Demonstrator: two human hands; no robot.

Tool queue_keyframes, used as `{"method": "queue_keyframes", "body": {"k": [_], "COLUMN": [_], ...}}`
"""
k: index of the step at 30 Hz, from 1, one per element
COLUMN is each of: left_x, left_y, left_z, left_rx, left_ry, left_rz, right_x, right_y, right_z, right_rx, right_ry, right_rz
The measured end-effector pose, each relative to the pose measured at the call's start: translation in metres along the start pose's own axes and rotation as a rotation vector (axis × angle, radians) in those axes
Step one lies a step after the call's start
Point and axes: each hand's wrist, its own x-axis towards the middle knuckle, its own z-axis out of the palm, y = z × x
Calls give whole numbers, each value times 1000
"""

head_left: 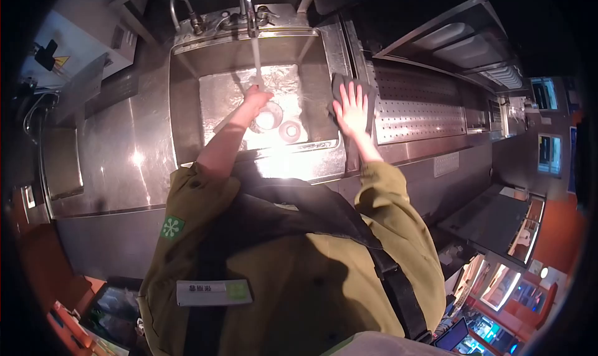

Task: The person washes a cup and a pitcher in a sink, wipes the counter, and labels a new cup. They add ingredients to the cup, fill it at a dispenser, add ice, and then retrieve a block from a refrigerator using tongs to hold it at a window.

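Note:
My left hand is inside the metal sink, in the stream of water falling from the faucet. Its fingers look curled together, and what they hold is hard to make out in the glare and splash. Just below that hand lies a round, pale, cup-like container. A second round, pale piece with a ring-shaped top rests beside it on the sink floor. My right hand lies flat, fingers spread, on a dark grey cloth at the counter to the right of the sink.
A perforated metal drain panel stretches right of the cloth. Above it stands a dark-framed rack or lid. Left of the sink runs a steel counter with a smaller basin. A second curved tap stands behind.

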Motion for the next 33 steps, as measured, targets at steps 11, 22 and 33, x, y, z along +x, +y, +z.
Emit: {"method": "queue_keyframes", "body": {"k": [11, 22, 33], "left_x": [-18, -109, -73], "left_y": [2, 45, -35], "left_z": [-5, 63, -33], "left_rx": [-392, -587, 853], "left_ry": [0, -907, -78], "left_rz": [14, -177, 1224], "right_x": [-107, 12, 3], "right_y": [-18, -59, 173], "right_z": [-49, -93, -8], "right_rx": [96, 611, -56], "right_ry": [-139, 35, -137], "right_rz": [3, -99, 706]}}
